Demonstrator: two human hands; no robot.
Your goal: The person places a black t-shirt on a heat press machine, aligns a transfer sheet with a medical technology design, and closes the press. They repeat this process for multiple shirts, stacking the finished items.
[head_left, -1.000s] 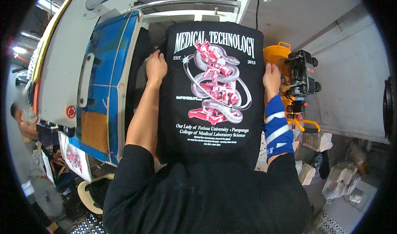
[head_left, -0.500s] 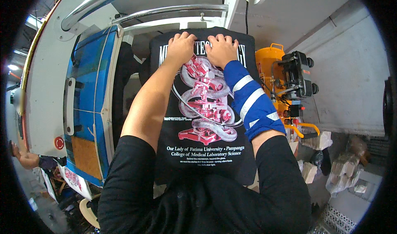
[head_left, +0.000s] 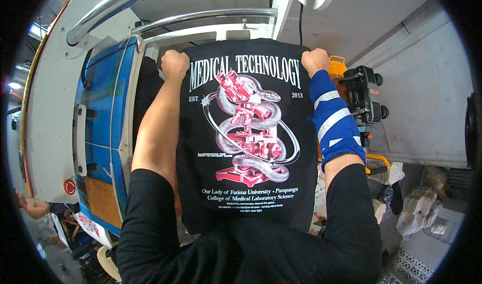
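Note:
Spread out in front of me is a black printed T-shirt (head_left: pixel 196 128), bearing white lettering and a pink-and-white microscope with a snake coiled round it. My left hand (head_left: pixel 175 64) is closed at the shirt's far left edge, fingers curled over the cloth. At the far right edge my right hand (head_left: pixel 316 61) is likewise closed on the fabric. A blue sleeve cover (head_left: pixel 332 118) with pale stripes wraps my right forearm. The fingertips of both hands are partly hidden, and whatever supports the shirt lies beneath it.
To the left stands a machine with a blue panel (head_left: pixel 108 98) and a red button (head_left: pixel 70 186). Chrome bars (head_left: pixel 206 19) cross beyond the shirt. An orange-and-black machine (head_left: pixel 361 94) stands right, near plastic-wrapped bundles (head_left: pixel 417 208). Another person's hand (head_left: pixel 34 207) shows at far left.
My hands have moved apart, from lying on the shirt's upper print to gripping its far left and right edges. The full lettering is now uncovered, and the shirt has shifted slightly.

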